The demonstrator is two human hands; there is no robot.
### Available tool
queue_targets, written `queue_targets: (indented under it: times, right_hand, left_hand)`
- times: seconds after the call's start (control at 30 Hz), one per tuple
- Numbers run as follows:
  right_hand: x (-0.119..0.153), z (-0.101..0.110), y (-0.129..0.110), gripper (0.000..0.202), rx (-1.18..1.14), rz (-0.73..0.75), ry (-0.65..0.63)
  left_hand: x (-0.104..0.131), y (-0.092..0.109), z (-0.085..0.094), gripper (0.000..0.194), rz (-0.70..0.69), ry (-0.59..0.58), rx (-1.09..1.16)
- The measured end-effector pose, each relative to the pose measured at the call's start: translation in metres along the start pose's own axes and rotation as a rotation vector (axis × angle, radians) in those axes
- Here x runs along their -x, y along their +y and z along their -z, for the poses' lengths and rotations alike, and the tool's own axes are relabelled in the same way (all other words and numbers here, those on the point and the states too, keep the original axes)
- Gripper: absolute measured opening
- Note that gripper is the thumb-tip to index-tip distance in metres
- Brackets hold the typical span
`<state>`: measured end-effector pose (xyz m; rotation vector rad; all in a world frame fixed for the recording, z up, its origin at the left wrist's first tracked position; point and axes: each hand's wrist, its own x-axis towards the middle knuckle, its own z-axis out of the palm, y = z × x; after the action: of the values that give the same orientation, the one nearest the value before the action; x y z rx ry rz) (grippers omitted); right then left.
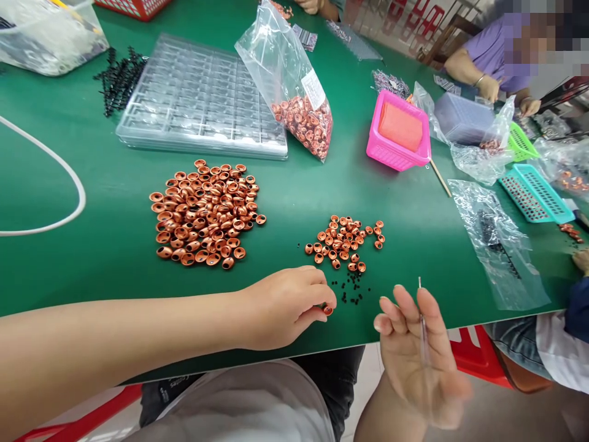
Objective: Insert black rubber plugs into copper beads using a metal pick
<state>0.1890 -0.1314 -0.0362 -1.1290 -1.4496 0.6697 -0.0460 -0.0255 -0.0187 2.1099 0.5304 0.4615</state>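
Dozens of copper-coloured cups lay in the small pile [344, 245] on the green surface [299, 190], with black bits [353, 288] scattered at its near side. Just nearer the person than that pile, the left hand [276, 307] pinched a single cup [327, 310] between its fingers; whether the cup touched the surface could not be told. To the right of the small pile and closer to the person, the right hand [407, 368] was turned palm up, its fingers loosely round a thin tool [424, 344] whose tip pointed away; the thumb was blurred, so how firmly it pressed was unclear. The large pile [207, 215] spread to the left of the small one, and the bag of cups [306, 123] lay beyond it, leaning against the clear trays [197, 98].

The likeliest trouble was a slip: the held cup was small and rounded, and a squeeze off-centre could have shot it out toward the near edge. The loose hold on the tool could have let it roll or drop, since that hand was out past the edge. A careless brush of the left fingers could also have scattered the tiny black bits.
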Motion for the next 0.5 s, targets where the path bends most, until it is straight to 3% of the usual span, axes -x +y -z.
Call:
queue_targets:
  times: [0.1,0.23,0.33,0.43,0.5]
  right_hand:
    - [0.006,0.011,0.010,0.086,-0.163,0.034,0.042]
    - [0.017,0.017,0.015,0.068,-0.153,0.032,0.130]
    - [0.016,0.010,0.006,0.053,-0.241,0.016,0.098]
    - [0.011,-0.005,-0.006,0.043,-0.310,-0.005,-0.025]
    - [0.008,-0.014,-0.012,0.038,-0.177,-0.062,0.034]
  left_hand:
    - [0.002,0.000,-0.003,0.017,0.014,-0.015,-0.099]
    - [0.001,0.002,-0.003,0.016,0.051,-0.042,-0.153]
    - [0.000,0.003,-0.003,0.016,0.073,-0.059,-0.146]
    - [0.000,0.003,-0.002,0.017,0.071,-0.056,-0.149]
    - [-0.001,0.003,-0.002,0.018,0.067,-0.055,-0.150]
